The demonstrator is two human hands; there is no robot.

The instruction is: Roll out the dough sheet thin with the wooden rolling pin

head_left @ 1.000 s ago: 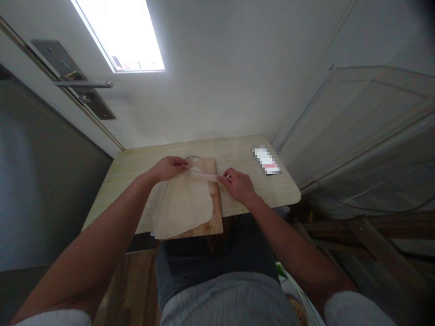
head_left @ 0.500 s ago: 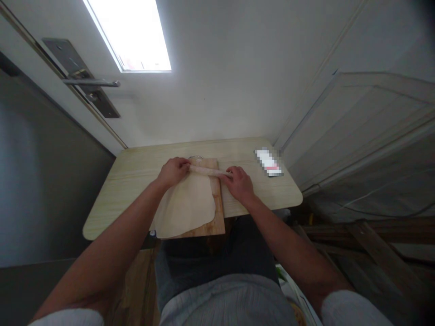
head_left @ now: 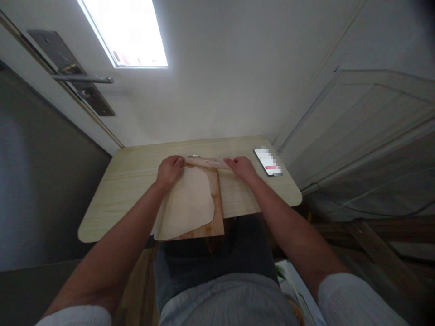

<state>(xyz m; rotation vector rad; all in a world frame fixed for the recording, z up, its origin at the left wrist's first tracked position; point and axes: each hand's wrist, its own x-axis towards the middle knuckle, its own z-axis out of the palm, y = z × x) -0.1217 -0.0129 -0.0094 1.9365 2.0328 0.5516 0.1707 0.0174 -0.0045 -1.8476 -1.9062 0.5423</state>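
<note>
A wide, thin sheet of pale dough point(head_left: 186, 203) lies flat over a wooden cutting board point(head_left: 217, 222), covering most of it and reaching past its left side. Across the far end of the board is a slim, light-coloured rolling pin point(head_left: 209, 163). My left hand point(head_left: 171, 172) is closed round the pin's left end, close to the dough's far left edge. On the other end, beyond the board's right side, my right hand point(head_left: 242, 168) is closed too. Both pin tips are hidden by my fingers. The dough's far edge shows just on the near side of the pin.
The board stands on a pale wood-grain table point(head_left: 112, 190), its near end jutting past the table's front edge. A phone point(head_left: 268, 161) lies at the right. Behind the table rises a white door with a metal handle point(head_left: 83, 79). A metal ring point(head_left: 195, 156) shows behind the board.
Both hands and the rolling pin have moved away from me, and the dough's far edge is now uncovered. My right hand has also shifted slightly right. The view has tilted a little.
</note>
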